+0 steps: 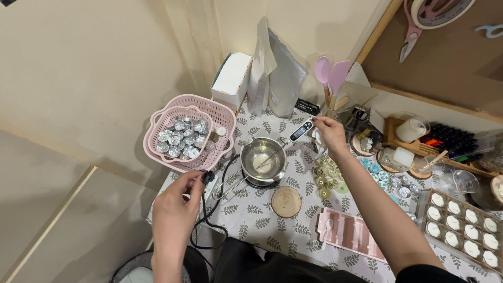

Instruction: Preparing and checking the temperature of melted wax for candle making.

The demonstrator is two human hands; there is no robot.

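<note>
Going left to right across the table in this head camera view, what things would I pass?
Pink basket of small silver cups → left hand on a black plug → metal pot → probe thermometer → right hand → pink mould → tray of white candles.

We are holding the probe thermometer (pixel 293 137) with our right hand (pixel 330 131) in the steel pot (pixel 263 159) — left hand (pixel 175 215) pinching the black plug (pixel 208 177).
</note>
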